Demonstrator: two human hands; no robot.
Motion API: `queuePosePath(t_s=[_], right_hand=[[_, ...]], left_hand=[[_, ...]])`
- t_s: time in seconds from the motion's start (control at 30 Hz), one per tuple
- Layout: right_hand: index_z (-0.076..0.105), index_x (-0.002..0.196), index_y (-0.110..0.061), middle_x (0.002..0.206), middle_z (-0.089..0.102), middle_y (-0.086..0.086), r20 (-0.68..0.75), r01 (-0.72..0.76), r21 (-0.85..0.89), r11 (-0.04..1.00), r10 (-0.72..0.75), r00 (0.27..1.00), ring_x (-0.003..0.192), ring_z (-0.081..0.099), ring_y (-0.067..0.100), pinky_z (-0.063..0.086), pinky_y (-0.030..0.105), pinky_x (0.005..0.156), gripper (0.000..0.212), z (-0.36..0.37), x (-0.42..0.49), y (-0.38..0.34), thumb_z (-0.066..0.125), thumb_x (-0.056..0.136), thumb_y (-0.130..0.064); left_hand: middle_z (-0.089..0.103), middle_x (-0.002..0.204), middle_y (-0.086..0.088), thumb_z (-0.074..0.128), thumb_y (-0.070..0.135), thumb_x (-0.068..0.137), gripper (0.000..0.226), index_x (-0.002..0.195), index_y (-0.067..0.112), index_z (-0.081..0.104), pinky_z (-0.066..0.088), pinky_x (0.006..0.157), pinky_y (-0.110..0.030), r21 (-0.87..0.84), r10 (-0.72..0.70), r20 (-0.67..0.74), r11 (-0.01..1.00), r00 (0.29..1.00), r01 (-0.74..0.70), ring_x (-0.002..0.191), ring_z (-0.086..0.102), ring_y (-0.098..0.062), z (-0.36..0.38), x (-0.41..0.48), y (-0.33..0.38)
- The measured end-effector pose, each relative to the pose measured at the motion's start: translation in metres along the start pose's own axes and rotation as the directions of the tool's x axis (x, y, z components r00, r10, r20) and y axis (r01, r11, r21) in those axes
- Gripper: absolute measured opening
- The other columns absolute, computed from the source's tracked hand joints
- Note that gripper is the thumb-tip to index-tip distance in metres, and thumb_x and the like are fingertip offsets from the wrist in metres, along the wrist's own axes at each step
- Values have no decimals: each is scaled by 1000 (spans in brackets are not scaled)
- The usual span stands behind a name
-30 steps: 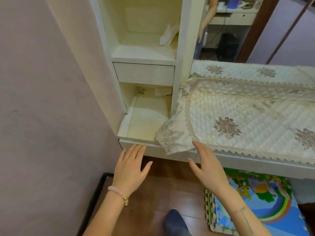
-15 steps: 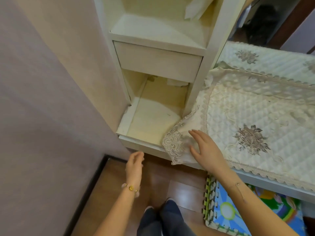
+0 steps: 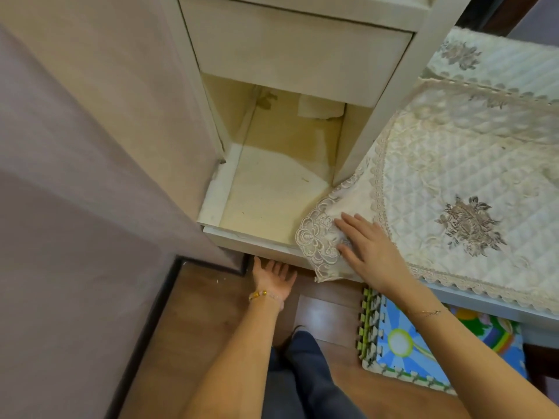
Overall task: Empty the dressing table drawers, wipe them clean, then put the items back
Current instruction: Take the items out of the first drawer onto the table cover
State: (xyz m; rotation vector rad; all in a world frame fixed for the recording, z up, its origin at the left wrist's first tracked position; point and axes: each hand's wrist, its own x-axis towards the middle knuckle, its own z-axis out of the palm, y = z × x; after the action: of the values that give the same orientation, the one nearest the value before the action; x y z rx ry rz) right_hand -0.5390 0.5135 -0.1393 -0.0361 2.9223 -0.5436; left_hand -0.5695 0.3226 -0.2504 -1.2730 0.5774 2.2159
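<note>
The drawer (image 3: pixel 242 241) sits under the dressing table's front left corner; my left hand (image 3: pixel 273 278), fingers spread and empty, reaches just beneath it, nearer than my right hand (image 3: pixel 367 252), flat on the lace cloth (image 3: pixel 453 176).

Honestly, you've got nothing to read here. No words, labels, brand marks or numbers show up on anything in your view. The cloth (image 3: pixel 447 182) only has stitched flowers, and the mat (image 3: pixel 402 346) is just cartoon colours, no letters that you could make out.
</note>
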Motion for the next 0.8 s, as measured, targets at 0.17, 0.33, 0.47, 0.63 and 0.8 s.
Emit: queuePosePath(t_s=[0.17, 0.33, 0.47, 0.63, 0.8], right_hand=[[36, 142, -22, 150, 34, -1, -55, 28, 85, 996, -24, 998, 142, 24, 18, 22, 40, 116, 48, 0, -6, -1, 44, 96, -36], [37, 142, -17, 149, 35, 2, -65, 65, 65, 996, -61, 996, 141, 25, 21, 16, 28, 114, 48, 1, -12, 1, 46, 97, -30], [34, 143, -16, 151, 32, 3, -46, 70, 57, 996, -67, 997, 142, 22, 22, 14, 30, 115, 49, 2, -13, 3, 43, 97, -30], [29, 145, -15, 154, 25, 4, -21, 56, 81, 995, -55, 998, 144, 15, 21, 9, 29, 115, 51, 3, -16, 1, 41, 98, -30], [25, 147, -15, 155, 20, 4, -11, 13, 74, 997, -12, 1000, 145, 10, 22, 6, 30, 115, 53, 6, -20, -5, 40, 99, -31]], left_hand=[[35, 146, -13, 32, 52, 95, 64, 142, 8, 33, 22, 112, -50, 3, 24, -4, 1000, 1000, -24, 136, 32, -27, -7, 2, -3], [39, 143, -13, 34, 50, 96, 61, 137, 6, 41, 29, 106, -49, 0, 44, -29, 999, 999, -44, 132, 36, -27, -19, -3, -7], [44, 140, -15, 36, 48, 96, 58, 135, 5, 43, 33, 101, -48, 2, 50, -42, 999, 998, -50, 128, 41, -28, -46, -18, -13], [45, 139, -15, 36, 46, 96, 56, 129, 3, 47, 31, 105, -47, -7, 38, -97, 999, 995, -39, 129, 41, -29, -85, -42, -21], [42, 141, -15, 37, 47, 95, 58, 131, 3, 44, 31, 105, -47, 0, 5, -131, 1000, 991, -5, 131, 37, -30, -125, -66, -25]])
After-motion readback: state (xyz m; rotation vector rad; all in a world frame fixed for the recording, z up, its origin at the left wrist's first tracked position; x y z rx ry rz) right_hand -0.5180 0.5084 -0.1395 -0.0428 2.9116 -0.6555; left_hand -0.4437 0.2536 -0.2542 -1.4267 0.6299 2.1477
